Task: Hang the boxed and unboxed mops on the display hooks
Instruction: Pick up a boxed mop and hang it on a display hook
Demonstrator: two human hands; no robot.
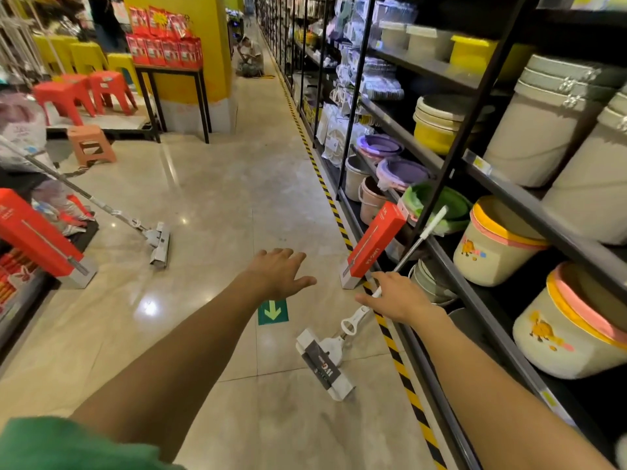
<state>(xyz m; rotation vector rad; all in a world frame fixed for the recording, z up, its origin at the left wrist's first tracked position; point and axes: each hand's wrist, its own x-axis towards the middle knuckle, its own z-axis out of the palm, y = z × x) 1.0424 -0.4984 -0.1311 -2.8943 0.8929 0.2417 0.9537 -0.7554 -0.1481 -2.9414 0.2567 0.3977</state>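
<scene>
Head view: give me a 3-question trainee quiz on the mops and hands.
1. True or false: the right hand is at the handle of the unboxed mop leaning on the shelf.
2. The red box by the shelf is: A) flat on the floor B) propped against the shelf C) hung on a hook
3. What is the left hand holding?

Key: 1 true; 2 B; 3 nothing, it is open, fingers spread.
</scene>
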